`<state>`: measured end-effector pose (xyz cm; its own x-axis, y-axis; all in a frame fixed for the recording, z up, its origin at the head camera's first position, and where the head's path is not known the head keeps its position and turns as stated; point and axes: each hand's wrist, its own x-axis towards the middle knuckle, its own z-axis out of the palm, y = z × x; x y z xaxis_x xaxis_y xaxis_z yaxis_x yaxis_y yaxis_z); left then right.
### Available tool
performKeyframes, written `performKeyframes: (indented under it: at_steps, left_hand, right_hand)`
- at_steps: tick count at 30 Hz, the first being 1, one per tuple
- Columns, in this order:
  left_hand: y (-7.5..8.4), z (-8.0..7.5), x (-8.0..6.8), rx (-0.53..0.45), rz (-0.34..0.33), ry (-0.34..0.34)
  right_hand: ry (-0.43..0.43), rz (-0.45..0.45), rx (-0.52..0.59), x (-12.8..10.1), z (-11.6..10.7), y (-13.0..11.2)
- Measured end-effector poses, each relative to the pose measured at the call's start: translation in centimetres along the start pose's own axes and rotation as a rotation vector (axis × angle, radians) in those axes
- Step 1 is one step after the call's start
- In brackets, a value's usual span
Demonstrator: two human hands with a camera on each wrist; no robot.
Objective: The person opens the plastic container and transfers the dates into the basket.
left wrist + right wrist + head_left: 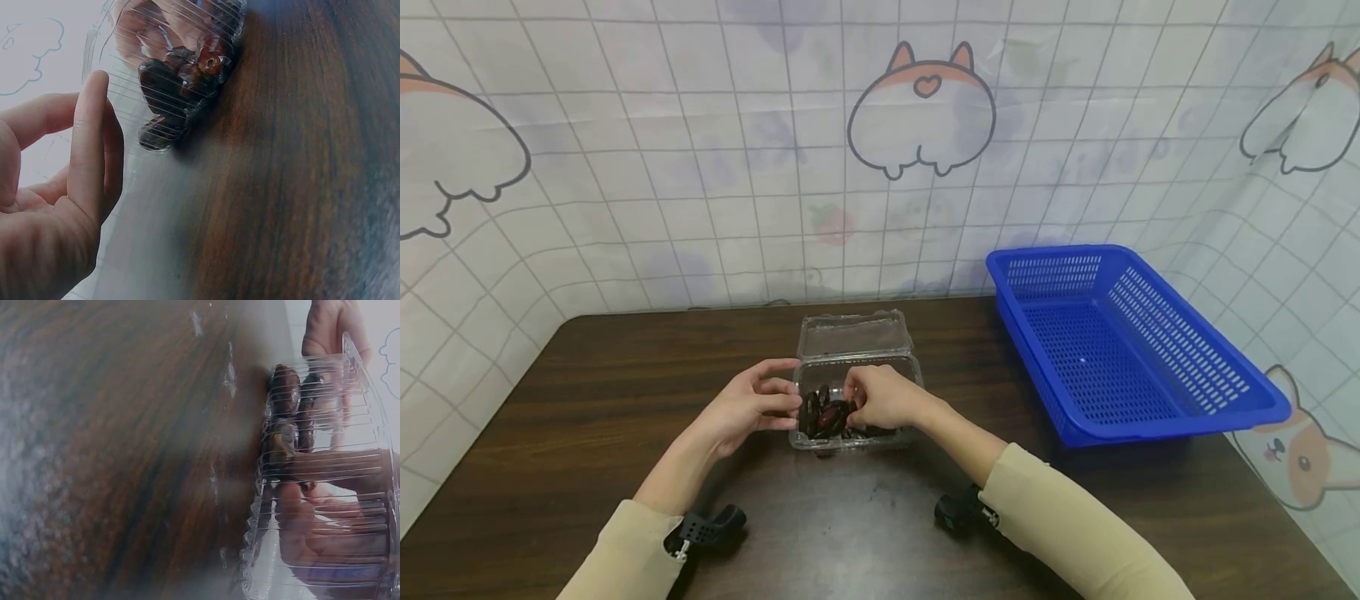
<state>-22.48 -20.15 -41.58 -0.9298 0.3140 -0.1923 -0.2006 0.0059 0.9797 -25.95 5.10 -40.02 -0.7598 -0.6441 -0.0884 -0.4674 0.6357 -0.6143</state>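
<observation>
A clear plastic clamshell box stands on the table with its lid tipped back. Dark brown, glossy dates lie in it, mostly toward the left. My right hand reaches down into the box, thumb and fingertips pinching at a date; the ribbed wall partly blurs this grip in the right wrist view. At the box's left side is my left hand, its fingers loosely extended with the fingertips right at the rim. Through the left wrist view, more dates show behind the clear wall, close to these fingers.
A blue plastic basket with slotted sides sits at the right of the dark wooden table. Behind the table hangs a white grid-patterned sheet with cartoon animals. Each wrist carries a black strapped device.
</observation>
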Motion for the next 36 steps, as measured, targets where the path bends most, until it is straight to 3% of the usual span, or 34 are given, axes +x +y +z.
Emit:
performKeyframes:
  at_steps: [10, 23, 36]
  left_hand:
    - [0.1, -0.2, -0.2, 0.014, 0.01, 0.018]
    - [0.1, 0.3, -0.1, 0.03, 0.014, 0.01]
    - [0.3, 0.4, -0.1, 0.058, -0.005, 0.011]
  right_hand:
    - [0.008, -0.003, 0.029, 0.2, -0.2, -0.4]
    - [0.109, -0.042, 0.094, -0.8, -1.3, -0.7]
    - [0.248, -0.049, 0.319, -3.0, -3.0, -0.8]
